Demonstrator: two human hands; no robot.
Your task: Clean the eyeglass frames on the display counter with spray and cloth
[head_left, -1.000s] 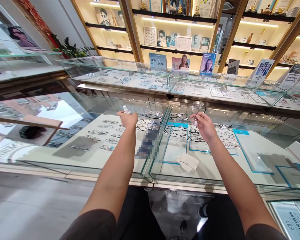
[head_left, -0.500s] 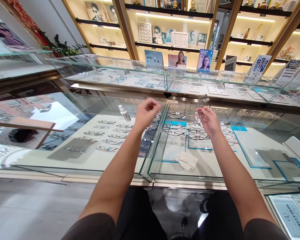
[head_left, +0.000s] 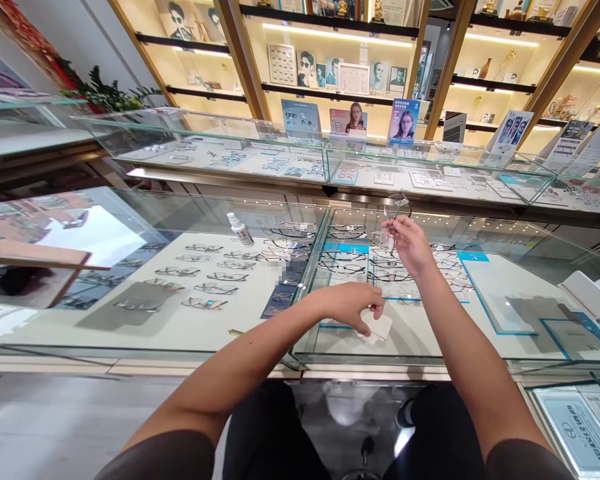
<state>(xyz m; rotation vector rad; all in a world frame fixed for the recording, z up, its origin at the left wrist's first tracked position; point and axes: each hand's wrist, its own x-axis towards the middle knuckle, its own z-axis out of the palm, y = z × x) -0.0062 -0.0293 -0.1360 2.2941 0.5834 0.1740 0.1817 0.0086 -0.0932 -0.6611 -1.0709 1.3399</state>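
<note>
My right hand [head_left: 411,245] pinches a pair of thin-framed eyeglasses [head_left: 398,207] above the glass counter. One round lens stands up above the fingers. Over the counter's front part, my left hand [head_left: 354,303] is at a pale cleaning cloth [head_left: 380,329], with thumb and fingers apart and curved down. The hand hides part of the cloth, and whether the fingertips touch it is hard to tell. A white spray bottle [head_left: 241,230] stands on the counter to the left of both hands.
Rows of eyeglasses [head_left: 217,289] lie inside the glass display counter [head_left: 260,339]. A mirror-like panel [head_left: 105,213] is at left, and a white box [head_left: 587,293] at right. Behind runs a second glass case [head_left: 260,130] with upright advertising cards [head_left: 404,121].
My left hand has come down and to the right, from near the spray bottle to the cloth. My right hand still holds the eyeglasses in nearly the same place.
</note>
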